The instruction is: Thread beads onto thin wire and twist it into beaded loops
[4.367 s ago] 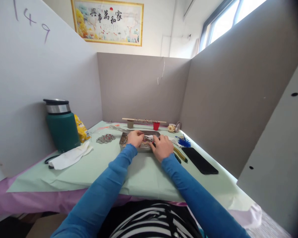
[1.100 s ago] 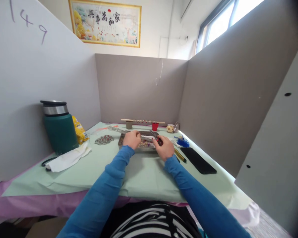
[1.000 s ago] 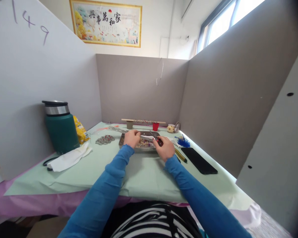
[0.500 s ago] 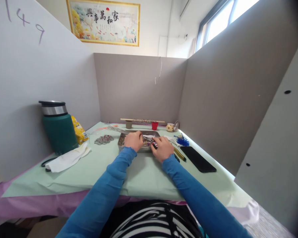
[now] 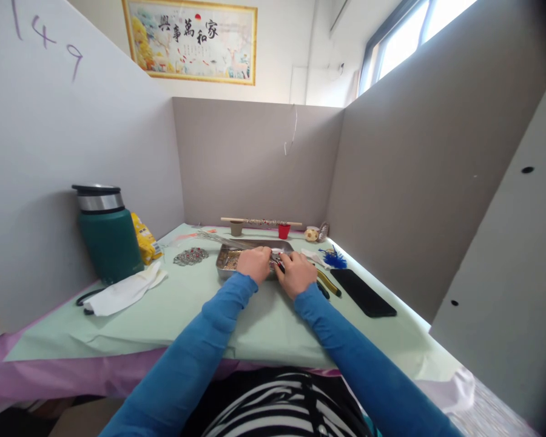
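A shallow metal tray (image 5: 226, 260) with several small coloured beads lies on the pale green table cover. My left hand (image 5: 255, 264) rests over the tray's near right part. Its fingers are pinched together, and whatever is between them is too small to make out. My right hand (image 5: 299, 274) is right beside it, closed on a small red-handled tool (image 5: 279, 263). The tool's tip points at my left fingertips. The two hands almost touch above the tray's right end.
A green flask (image 5: 107, 233), a yellow packet (image 5: 142, 238) and a white cloth (image 5: 126, 290) are at the left. A beaded piece (image 5: 191, 256) lies left of the tray. Yellow-handled pliers (image 5: 328, 283), a black phone (image 5: 364, 293) and a blue feather (image 5: 335, 260) are at the right. A brown cup (image 5: 236, 228), a red cup (image 5: 283, 231) and a beaded stick (image 5: 261, 222) stand at the back. Partition walls enclose three sides.
My left hand has moved right and nearer, so both hands now meet at the tray's right end. The red-handled tool, raised a second ago, has tipped down toward my left fingers.
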A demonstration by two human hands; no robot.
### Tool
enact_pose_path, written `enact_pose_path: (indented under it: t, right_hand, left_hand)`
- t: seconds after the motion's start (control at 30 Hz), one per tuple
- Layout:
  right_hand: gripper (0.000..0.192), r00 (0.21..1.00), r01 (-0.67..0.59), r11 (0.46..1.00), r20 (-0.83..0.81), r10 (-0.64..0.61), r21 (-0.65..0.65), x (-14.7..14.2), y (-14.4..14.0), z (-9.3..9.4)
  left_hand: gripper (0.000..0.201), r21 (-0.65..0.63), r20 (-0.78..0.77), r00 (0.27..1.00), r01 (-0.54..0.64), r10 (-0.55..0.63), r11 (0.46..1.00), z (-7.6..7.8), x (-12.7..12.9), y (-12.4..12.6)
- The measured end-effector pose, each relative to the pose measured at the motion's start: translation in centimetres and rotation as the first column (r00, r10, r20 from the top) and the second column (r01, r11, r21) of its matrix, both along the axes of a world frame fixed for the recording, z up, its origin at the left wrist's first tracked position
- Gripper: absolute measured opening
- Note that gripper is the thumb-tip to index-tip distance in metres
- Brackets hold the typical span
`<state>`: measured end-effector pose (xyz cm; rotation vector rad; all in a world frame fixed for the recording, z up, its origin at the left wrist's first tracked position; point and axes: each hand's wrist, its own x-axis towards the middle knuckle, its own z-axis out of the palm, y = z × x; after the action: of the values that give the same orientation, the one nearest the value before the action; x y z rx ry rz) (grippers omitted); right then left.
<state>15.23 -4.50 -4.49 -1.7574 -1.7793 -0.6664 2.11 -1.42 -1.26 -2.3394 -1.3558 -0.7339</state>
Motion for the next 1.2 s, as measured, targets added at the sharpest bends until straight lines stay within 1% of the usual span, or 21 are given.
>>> enact_pose_path:
  t: [0.13, 0.2, 0.27, 0.33, 0.43, 0.5, 0.63, 0.67, 0.73, 0.8, 0.83, 0.87, 0.97, 1.0, 1.03, 1.13, 1.2]
  right_hand:
    - [0.039, 0.993, -0.005, 0.997, -0.116, -0.005, -0.082, -0.3, 0.1, 0.1]
    - [0.04, 0.991, 0.003, 0.994, -0.131, -0.017, -0.111, -0.4, 0.1, 0.2]
    - [0.039, 0.992, 0.032, 0.996, -0.115, -0.042, -0.086, -0.5, 0.0, 0.4]
    - [0.038, 0.994, 0.048, 0.998, -0.096, -0.052, -0.043, -0.6, -0.1, 0.6]
    - [0.039, 0.995, 0.035, 0.999, -0.093, -0.038, -0.036, -0.7, -0.2, 0.8]
    - [0.04, 0.995, 0.029, 0.998, -0.095, -0.034, -0.053, -0.7, -0.2, 0.8]
    - [0.039, 0.996, 0.036, 0.998, -0.074, -0.04, -0.059, -0.7, -0.1, 1.0]
    - [0.039, 0.996, 0.034, 0.997, -0.074, -0.039, -0.064, -0.7, -0.1, 1.1]
    - [0.039, 0.996, 0.024, 0.996, -0.08, -0.031, -0.08, -0.6, -0.1, 1.2]
    - [0.039, 0.997, 0.015, 0.996, -0.077, -0.022, -0.09, -0.6, -0.1, 1.4]
    - [0.04, 0.997, 0.014, 0.996, -0.07, -0.02, -0.088, -0.7, -0.1, 1.4]
    - [0.04, 0.998, 0.015, 0.996, -0.06, -0.02, -0.086, -0.7, -0.1, 1.5]
    - [0.039, 0.998, 0.032, 0.996, -0.048, -0.036, -0.086, -0.8, -0.2, 1.6]
    - [0.038, 0.998, 0.036, 0.995, -0.048, -0.04, -0.089, -0.8, -0.2, 1.6]
    - [0.038, 0.998, 0.038, 0.995, -0.048, -0.042, -0.092, -0.9, -0.2, 1.6]
    - [0.039, 0.998, 0.034, 0.994, -0.039, -0.039, -0.1, -0.9, -0.2, 1.7]
    - [0.038, 0.999, 0.037, 0.994, -0.034, -0.041, -0.106, -0.8, -0.2, 1.7]
  left_hand:
    - [0.024, 0.012, 0.057, 0.998, -0.01, 0.009, 1.0, -0.2, -0.1, 0.2]
    - [0.025, 0.013, 0.041, 0.999, 0.024, -0.024, 1.0, -0.2, -0.1, 0.2]
    - [0.026, 0.023, 0.004, 0.997, 0.074, -0.074, 0.997, -0.3, -0.1, 0.2]
    - [0.026, 0.047, 0.018, 0.995, 0.099, -0.1, 0.994, -0.3, -0.1, 0.3]
    - [0.027, 0.08, 0.168, 0.982, 0.077, -0.089, 0.994, -0.4, 0.0, 0.8]
    - [0.026, 0.077, 0.224, 0.97, 0.076, -0.092, 0.994, -0.5, 0.0, 1.0]
    - [0.022, 0.066, 0.136, 0.977, 0.155, -0.162, 0.986, -0.4, -0.1, 0.9]
    - [0.022, 0.065, 0.154, 0.974, 0.158, -0.166, 0.985, -0.3, -0.1, 0.8]
    - [0.023, 0.041, 0.274, 0.953, 0.123, -0.13, 0.992, -0.1, -0.1, 0.8]
    - [0.024, -0.017, 0.397, 0.916, 0.073, -0.061, 0.997, 0.1, -0.2, 1.0]
    - [0.025, -0.035, 0.422, 0.906, 0.059, -0.039, 0.998, 0.1, -0.3, 1.1]
    - [0.024, -0.031, 0.415, 0.909, 0.057, -0.039, 0.998, 0.1, -0.3, 1.2]
    - [0.024, 0.053, 0.311, 0.943, 0.108, -0.119, 0.993, -0.1, -0.2, 1.3]
    - [0.025, 0.063, 0.302, 0.944, 0.117, -0.13, 0.991, -0.1, -0.2, 1.3]
    - [0.026, 0.047, 0.32, 0.94, 0.11, -0.12, 0.993, -0.1, -0.2, 1.2]
    - [0.028, -0.072, 0.423, 0.906, 0.056, -0.02, 0.996, 0.0, -0.2, 1.2]
    - [0.027, -0.061, 0.4, 0.916, 0.067, -0.037, 0.996, 0.1, -0.3, 1.2]
